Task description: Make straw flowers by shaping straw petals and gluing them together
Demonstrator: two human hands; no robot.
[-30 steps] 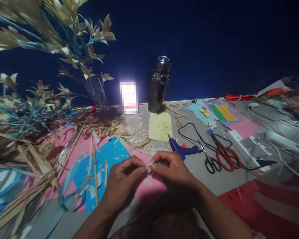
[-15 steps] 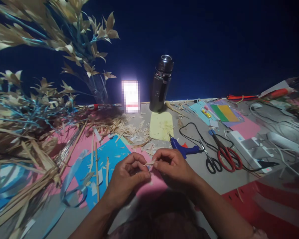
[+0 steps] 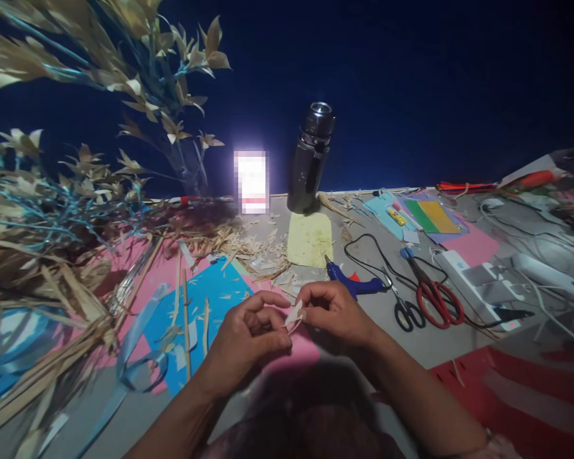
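Note:
Between my two hands is a small pale piece of dried husk [image 3: 294, 313], held above pink paper [image 3: 294, 354]. My right hand [image 3: 335, 315] pinches its upper edge between thumb and forefinger. The fingers of my left hand [image 3: 256, 325] are curled, with thumb and fingertips at the lower end of the piece. A blue glue gun [image 3: 356, 284] lies just beyond my right hand, its nozzle toward a yellow sheet [image 3: 310, 236] with glue marks. Black-handled scissors [image 3: 409, 313] and red-handled scissors [image 3: 437, 303] lie to the right.
A dark flask [image 3: 310, 159] stands at the back beside a bright blurred screen [image 3: 251, 182]. Left are dried-husk flowers [image 3: 172, 127] on blue stems, husk strips [image 3: 52, 357] and blue card [image 3: 210, 306]. On the right are a power strip [image 3: 478, 287], cables and a red sheet [image 3: 502, 389].
The husk piece has turned and more of its pale flat side shows between the fingers. My left fingers have loosened and straightened slightly; both hands stay in nearly the same place.

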